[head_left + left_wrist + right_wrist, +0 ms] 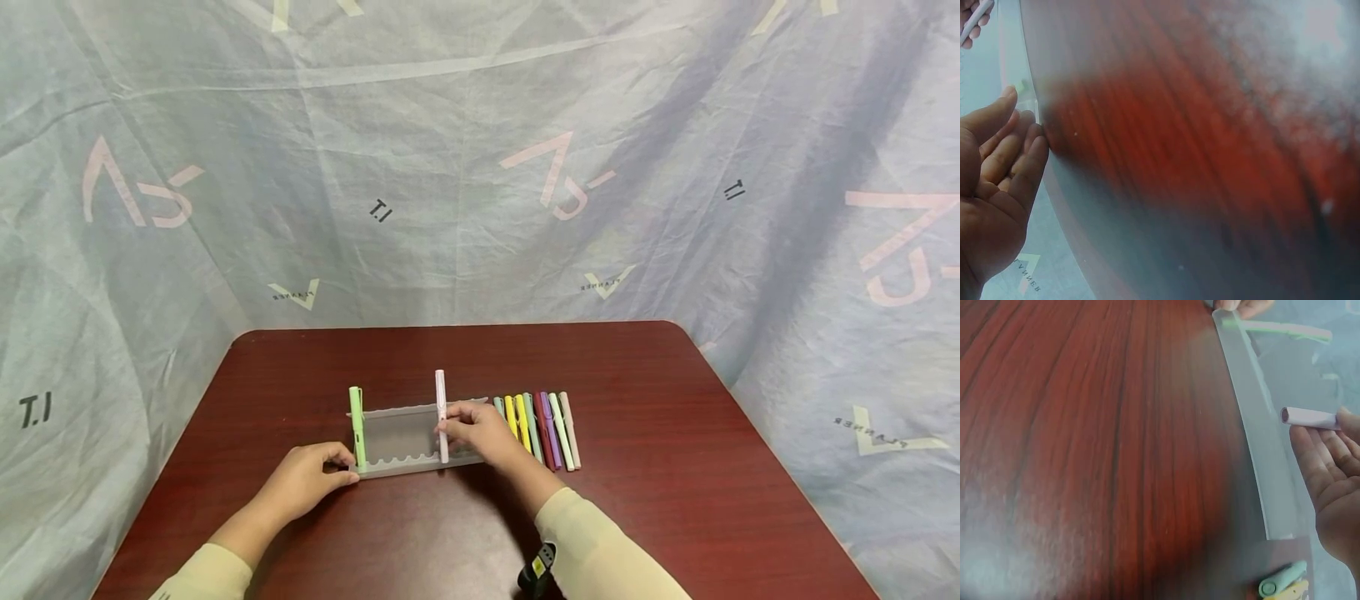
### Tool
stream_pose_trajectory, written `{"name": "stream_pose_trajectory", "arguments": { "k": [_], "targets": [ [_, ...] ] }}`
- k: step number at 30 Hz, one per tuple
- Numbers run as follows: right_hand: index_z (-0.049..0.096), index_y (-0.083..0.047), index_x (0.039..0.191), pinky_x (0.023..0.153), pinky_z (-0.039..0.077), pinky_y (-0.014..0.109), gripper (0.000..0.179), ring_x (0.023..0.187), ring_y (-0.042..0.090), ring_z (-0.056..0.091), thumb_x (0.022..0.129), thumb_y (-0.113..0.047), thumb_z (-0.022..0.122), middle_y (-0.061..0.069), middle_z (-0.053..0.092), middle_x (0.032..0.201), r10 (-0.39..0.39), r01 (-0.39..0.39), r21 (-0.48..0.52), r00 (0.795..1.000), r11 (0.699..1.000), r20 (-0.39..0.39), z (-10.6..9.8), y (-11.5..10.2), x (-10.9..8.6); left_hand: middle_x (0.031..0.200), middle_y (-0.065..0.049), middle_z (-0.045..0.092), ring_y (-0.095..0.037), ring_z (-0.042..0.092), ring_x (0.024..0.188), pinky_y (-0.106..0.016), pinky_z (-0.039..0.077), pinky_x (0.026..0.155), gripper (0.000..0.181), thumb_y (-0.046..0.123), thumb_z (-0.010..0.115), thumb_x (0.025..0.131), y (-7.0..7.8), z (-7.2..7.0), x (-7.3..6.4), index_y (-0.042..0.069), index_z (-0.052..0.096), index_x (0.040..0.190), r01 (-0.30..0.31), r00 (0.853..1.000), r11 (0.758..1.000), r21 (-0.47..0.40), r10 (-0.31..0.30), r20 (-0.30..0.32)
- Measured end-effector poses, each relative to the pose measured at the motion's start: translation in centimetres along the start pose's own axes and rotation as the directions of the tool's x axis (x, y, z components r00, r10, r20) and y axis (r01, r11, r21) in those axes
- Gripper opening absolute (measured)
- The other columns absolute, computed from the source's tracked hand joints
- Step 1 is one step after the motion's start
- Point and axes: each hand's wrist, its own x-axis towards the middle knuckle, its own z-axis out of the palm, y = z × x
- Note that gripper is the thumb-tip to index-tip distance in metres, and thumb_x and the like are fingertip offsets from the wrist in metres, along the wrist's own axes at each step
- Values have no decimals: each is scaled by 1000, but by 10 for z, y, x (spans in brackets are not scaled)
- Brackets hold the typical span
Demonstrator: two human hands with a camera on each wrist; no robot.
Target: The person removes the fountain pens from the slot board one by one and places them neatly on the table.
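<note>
A pale pink pen (441,417) is pinched between the thumb and fingers of my right hand (478,429); it hovers over or touches the clear pen rack (401,472), I cannot tell which. In the right wrist view the near end of the pink pen (1310,417) projects past the fingertips. My left hand (307,479) holds the rack's left front corner between thumb and fingers, also visible in the left wrist view as a hand (1004,181) at the rack's end. A light green pen (357,427) lies across the rack's leftmost notches.
Right of the rack lies a row of several pens (536,429) in teal, yellow, dark red, purple, pale green and beige, close to my right forearm. Everything stands on a dark red wooden table (660,500). Printed grey cloth (450,167) hangs behind and at both sides.
</note>
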Motion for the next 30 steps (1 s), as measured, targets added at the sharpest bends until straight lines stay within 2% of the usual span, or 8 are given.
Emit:
{"name": "stream_pose_trajectory", "arguments": {
  "k": [5,12,21,27,30],
  "targets": [
    [62,14,111,75,58,47,32,77,21,71,92,-10,68,29,69,100,19,-18,39,1000,999,-15,-11,2,-5,86,14,65,-6,56,79,-30,48,72,12,27,79,83,-1,1,0,29,68,88,-4,1000,1000,-2,4,-2],
    [57,18,113,78,57,51,35,82,24,71,93,-8,66,33,67,102,4,-2,62,999,998,-34,-26,5,-11,85,14,65,-6,55,78,-30,47,71,12,27,79,83,-1,0,0,29,68,88,-12,1000,1000,1,12,-8],
    [57,18,114,79,58,42,35,88,28,71,95,-10,64,32,67,106,16,-13,59,999,998,-40,-47,4,-23,84,15,64,-6,55,77,-29,47,71,12,26,79,83,-1,0,0,28,69,87,-15,1000,1000,3,15,-15],
    [57,18,116,79,58,43,35,93,42,69,96,-9,63,36,64,108,15,-11,61,998,998,-55,-63,6,-27,84,15,64,-6,55,77,-28,47,71,11,26,79,83,-1,0,0,28,69,87,-15,1000,1000,6,15,-14],
    [56,19,116,79,58,44,35,94,42,68,96,-10,62,37,63,110,18,-14,69,998,998,-57,-72,7,-31,84,14,64,-6,56,78,-29,47,72,12,27,79,83,0,0,0,28,68,87,-17,1000,1000,6,17,-14]
  ]
}}
